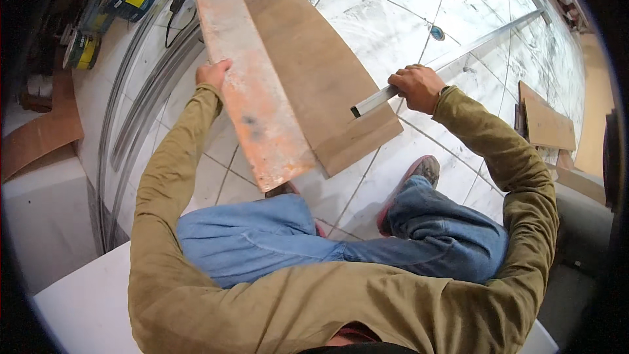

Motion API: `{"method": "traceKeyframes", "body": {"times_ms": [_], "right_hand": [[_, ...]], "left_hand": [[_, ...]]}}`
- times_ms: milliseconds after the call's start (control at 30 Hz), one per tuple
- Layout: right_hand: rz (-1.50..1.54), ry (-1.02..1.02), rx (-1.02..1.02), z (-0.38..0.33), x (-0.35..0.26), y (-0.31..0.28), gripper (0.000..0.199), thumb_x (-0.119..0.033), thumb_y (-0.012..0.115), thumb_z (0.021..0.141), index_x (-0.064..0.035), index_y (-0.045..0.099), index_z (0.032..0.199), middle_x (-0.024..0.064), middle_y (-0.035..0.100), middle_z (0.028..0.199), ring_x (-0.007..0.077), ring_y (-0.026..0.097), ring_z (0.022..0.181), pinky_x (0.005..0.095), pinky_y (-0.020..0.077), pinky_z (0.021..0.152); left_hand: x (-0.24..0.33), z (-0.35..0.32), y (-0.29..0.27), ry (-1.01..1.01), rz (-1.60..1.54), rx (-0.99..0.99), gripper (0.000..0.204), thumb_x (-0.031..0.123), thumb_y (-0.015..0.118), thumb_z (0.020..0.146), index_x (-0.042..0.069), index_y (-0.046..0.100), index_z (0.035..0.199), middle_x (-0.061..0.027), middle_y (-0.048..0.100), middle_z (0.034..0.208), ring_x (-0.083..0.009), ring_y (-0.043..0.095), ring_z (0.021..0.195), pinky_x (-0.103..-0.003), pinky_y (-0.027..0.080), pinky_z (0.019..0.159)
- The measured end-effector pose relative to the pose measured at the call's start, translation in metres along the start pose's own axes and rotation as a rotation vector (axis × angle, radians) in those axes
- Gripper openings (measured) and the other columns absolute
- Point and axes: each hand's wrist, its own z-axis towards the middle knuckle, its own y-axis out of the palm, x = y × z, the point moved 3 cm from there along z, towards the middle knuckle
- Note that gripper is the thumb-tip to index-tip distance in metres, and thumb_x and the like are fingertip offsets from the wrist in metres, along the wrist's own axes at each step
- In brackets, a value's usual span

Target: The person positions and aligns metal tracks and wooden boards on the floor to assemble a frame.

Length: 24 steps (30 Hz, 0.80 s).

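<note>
a: white marbled floor tiles point(393, 13) with dark grout lines fill the background. state the landmark.

b: landmark is the long orange-stained wooden plank point(246, 78). it runs from the top edge of the view down toward the person's knees, tilted, with its lower end above the blue jeans point(262, 242).

a: left hand?

b: the left hand point(213, 73) sits on the plank's left edge, about midway along its length. fingers are curled over that edge, gripping the plank.

a: right hand?

b: the right hand point(418, 87) is well to the right of the plank. fingers are closed around a long silver square-section metal bar point(458, 56). the bar's cut end lies between the hand and the plank; the rest extends away toward the upper right, across the tiles.

a: what lies under the plank?

b: a flat brown rectangular board point(321, 72), just to the right of the plank and partly covered by it. the bar's cut end sits over the board's right edge.

a: other items?

b: paint cans with yellow labels point(108, 16) stand far left of the plank. smaller brown boards point(547, 124) lie far right of it. a worn red shoe point(419, 174) rests on the tiles, below and right of the plank's lower end.
</note>
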Motion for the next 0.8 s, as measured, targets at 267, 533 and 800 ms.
{"method": "traceKeyframes", "body": {"times_ms": [267, 533, 800], "right_hand": [[0.005, 0.001, -0.049, -0.003, -0.003, -0.005, 0.018, -0.002, 0.068, 0.072, -0.0057, 0.062, 0.089, 0.0109, 0.065, 0.082, 0.0335, 0.065, 0.083, 0.0461, 0.0523, 0.069], [-0.025, 0.007, -0.033, 0.004, -0.001, -0.011, 0.018, -0.001, 0.067, 0.071, -0.0060, 0.061, 0.088, 0.0098, 0.066, 0.083, 0.0333, 0.065, 0.082, 0.0461, 0.0526, 0.070], [-0.009, -0.018, 0.018, 0.015, -0.008, -0.019, 0.016, -0.002, 0.066, 0.072, -0.0069, 0.060, 0.087, 0.0105, 0.064, 0.083, 0.0339, 0.064, 0.084, 0.0461, 0.0518, 0.072]], "left_hand": [[-0.004, -0.020, -0.048, 0.027, 0.497, 0.176, 0.036, 0.019, 0.076, 0.072, -0.007, 0.072, 0.096, -0.0196, 0.073, 0.089, -0.0288, 0.071, 0.083, -0.037, 0.054, 0.077], [-0.019, -0.023, -0.004, 0.101, 0.615, 0.143, 0.037, 0.020, 0.068, 0.072, -0.005, 0.071, 0.098, -0.0262, 0.070, 0.099, -0.0401, 0.068, 0.096, -0.042, 0.051, 0.088], [-0.035, -0.002, 0.093, 0.129, 0.444, 0.079, 0.044, 0.022, 0.063, 0.073, -0.009, 0.065, 0.104, -0.0319, 0.065, 0.110, -0.0445, 0.061, 0.109, -0.045, 0.047, 0.096]]}}
